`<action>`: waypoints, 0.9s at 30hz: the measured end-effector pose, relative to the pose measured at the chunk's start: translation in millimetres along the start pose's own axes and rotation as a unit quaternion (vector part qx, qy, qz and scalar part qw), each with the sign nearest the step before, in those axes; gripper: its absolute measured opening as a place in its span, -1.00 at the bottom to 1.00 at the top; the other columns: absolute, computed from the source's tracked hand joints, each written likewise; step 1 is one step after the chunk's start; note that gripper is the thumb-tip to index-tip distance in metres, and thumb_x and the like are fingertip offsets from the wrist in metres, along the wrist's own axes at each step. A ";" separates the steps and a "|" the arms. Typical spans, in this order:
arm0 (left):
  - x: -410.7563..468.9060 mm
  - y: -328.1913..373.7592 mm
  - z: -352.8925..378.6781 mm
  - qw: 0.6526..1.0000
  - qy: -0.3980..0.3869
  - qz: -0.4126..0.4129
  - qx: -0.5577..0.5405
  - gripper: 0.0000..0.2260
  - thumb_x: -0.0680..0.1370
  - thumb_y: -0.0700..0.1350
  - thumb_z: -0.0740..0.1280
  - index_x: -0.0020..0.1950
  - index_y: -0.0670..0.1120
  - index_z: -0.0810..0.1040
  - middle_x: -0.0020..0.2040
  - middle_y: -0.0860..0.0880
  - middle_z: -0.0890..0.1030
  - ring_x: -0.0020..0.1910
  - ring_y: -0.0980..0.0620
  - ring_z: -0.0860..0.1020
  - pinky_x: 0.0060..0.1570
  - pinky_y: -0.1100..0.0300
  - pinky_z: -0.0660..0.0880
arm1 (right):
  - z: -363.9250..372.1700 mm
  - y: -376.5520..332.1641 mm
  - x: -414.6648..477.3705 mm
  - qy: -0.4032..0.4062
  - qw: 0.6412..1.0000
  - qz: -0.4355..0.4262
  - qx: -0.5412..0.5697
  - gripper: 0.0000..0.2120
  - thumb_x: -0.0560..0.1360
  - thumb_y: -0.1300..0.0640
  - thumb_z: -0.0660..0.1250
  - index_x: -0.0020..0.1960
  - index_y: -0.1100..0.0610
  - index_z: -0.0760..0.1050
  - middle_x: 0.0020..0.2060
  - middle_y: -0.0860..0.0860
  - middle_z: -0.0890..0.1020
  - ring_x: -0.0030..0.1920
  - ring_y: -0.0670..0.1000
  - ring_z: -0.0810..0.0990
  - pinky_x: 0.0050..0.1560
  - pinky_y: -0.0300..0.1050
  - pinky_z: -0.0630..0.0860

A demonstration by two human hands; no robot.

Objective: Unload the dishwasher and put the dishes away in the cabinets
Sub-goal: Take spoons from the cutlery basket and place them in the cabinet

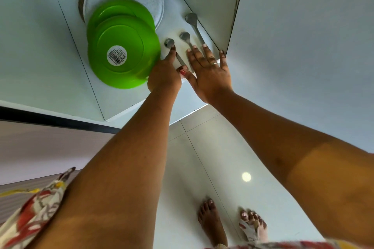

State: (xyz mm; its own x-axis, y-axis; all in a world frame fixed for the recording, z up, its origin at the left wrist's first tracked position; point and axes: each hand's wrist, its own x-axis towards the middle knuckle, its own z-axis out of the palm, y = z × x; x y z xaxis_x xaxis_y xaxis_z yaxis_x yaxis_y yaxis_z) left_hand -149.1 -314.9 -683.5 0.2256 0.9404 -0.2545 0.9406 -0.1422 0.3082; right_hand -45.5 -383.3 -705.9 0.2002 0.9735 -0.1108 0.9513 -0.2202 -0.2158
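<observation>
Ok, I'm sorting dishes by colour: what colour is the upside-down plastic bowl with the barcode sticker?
The round plastic bowl is bright green, seen clearly in the head view.
</observation>
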 end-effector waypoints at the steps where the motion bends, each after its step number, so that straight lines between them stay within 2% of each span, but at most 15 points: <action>1: 0.1 0.7 -0.4 1.000 0.000 -0.002 0.001 -0.42 0.58 0.03 0.25 0.52 0.18 0.05 0.38 -0.10 0.43 0.37 -0.14 0.39 0.22 -0.04 0.41 | -0.4 -1.0 0.5 -0.001 1.000 0.001 0.002 -0.40 0.59 -0.25 -0.22 0.56 -0.01 -0.10 0.55 -0.08 -0.01 0.55 -0.02 -0.15 0.46 0.12 -0.31; 7: 2.6 2.0 -4.0 1.000 -0.014 0.001 0.003 -0.44 0.58 0.04 0.24 0.52 0.17 0.06 0.40 -0.08 0.41 0.38 -0.14 0.37 0.27 -0.06 0.37 | -1.8 -2.2 4.7 -0.003 1.000 0.004 0.005 -0.40 0.60 -0.23 -0.21 0.56 0.01 -0.11 0.55 -0.06 -0.04 0.55 -0.01 -0.16 0.47 0.12 -0.29; 17: -4.0 3.3 -1.1 1.000 0.003 0.000 0.002 -0.40 0.58 0.04 0.24 0.53 0.18 0.00 0.39 -0.10 0.42 0.33 -0.17 0.41 0.19 -0.03 0.40 | -0.6 1.7 3.2 0.010 1.000 -0.001 0.030 -0.40 0.60 -0.23 -0.15 0.56 0.00 -0.14 0.55 -0.08 -0.07 0.55 0.00 -0.16 0.49 0.10 -0.19; 20: -13.1 1.5 0.6 0.998 0.044 0.017 -0.039 -0.32 0.55 0.03 0.29 0.53 0.17 -0.07 0.35 -0.14 0.46 0.25 -0.20 0.49 0.12 -0.03 0.44 | -2.1 3.0 -3.8 0.060 0.997 -0.017 0.036 -0.44 0.62 -0.19 -0.11 0.55 -0.03 -0.12 0.55 -0.07 -0.04 0.55 0.01 -0.13 0.51 0.09 -0.11; 22: -20.6 -0.5 1.7 0.991 0.086 0.043 -0.092 -0.31 0.55 0.00 0.30 0.54 0.11 -0.05 0.40 -0.12 0.42 0.28 -0.18 0.47 0.15 0.01 0.42 | -1.6 4.1 -11.5 0.085 0.995 -0.021 0.050 -0.45 0.62 -0.17 -0.10 0.55 -0.03 -0.09 0.55 -0.07 0.00 0.55 0.02 -0.10 0.51 0.05 -0.11; 24: -26.6 -1.5 3.3 0.983 0.114 0.065 -0.131 -0.34 0.57 -0.06 0.28 0.55 0.03 -0.03 0.49 -0.07 0.29 0.40 -0.13 0.35 0.22 0.07 0.36 | 3.0 5.1 -22.6 0.080 0.995 -0.026 0.061 -0.45 0.62 -0.16 -0.08 0.55 -0.03 -0.10 0.55 -0.06 0.02 0.55 0.03 -0.10 0.51 0.03 -0.10; 27: -35.5 -2.2 6.6 0.978 0.140 0.070 -0.137 -0.39 0.58 -0.10 0.27 0.55 0.00 0.03 0.46 -0.11 0.32 0.33 -0.13 0.40 0.15 0.04 0.41 | 12.7 6.9 -44.2 0.063 0.995 -0.026 0.077 -0.44 0.62 -0.14 -0.03 0.55 -0.04 -0.10 0.55 -0.05 0.03 0.55 0.03 -0.09 0.48 -0.01 -0.13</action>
State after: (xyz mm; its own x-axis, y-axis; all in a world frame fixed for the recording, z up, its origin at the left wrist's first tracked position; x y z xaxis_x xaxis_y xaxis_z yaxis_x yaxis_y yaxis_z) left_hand -157.4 -350.0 -681.1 0.2335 0.9706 0.0577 0.7932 -0.2245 0.5661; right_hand -50.8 -428.6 -714.7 0.1889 0.9817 0.0256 0.9158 -0.1667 -0.3654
